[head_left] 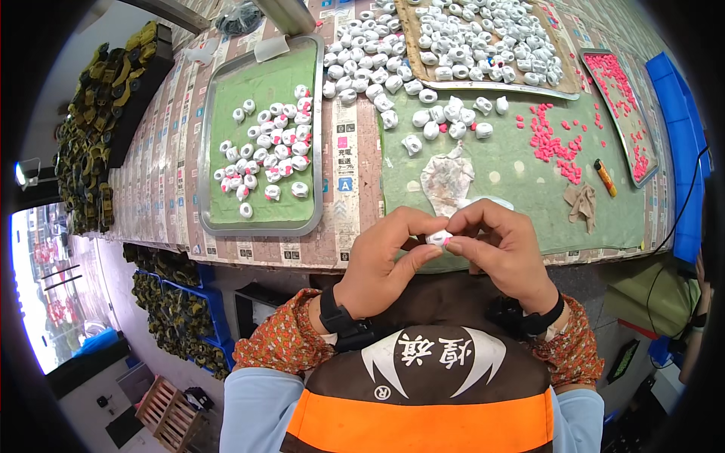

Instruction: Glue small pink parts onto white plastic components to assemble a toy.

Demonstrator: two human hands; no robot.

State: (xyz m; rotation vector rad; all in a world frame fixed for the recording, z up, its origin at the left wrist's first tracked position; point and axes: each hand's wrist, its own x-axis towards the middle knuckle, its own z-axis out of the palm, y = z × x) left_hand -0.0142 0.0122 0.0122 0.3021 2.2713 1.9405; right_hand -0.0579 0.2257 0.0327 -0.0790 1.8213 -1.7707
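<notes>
Close to the table's near edge, my left hand (384,260) pinches a small rounded white part (436,238) between thumb and fingers. My right hand (504,249) meets it from the other side, its thumb and forefinger closed on a bit of pink (447,241) against the white part. The fingers hide much of both. Just beyond my hands lies a stained white cloth (447,181) on a green mat (491,170). Loose white parts (453,112) and a scatter of small pink pieces (555,143) rest farther back on that mat.
To the left, a metal tray (318,151) holds white parts, many with pink on them. A larger tray (521,89) heaped with white parts stands at the back. On the right are a narrow tray of pink pieces (640,181), a yellow-black tube (604,177) and a beige rag (580,205).
</notes>
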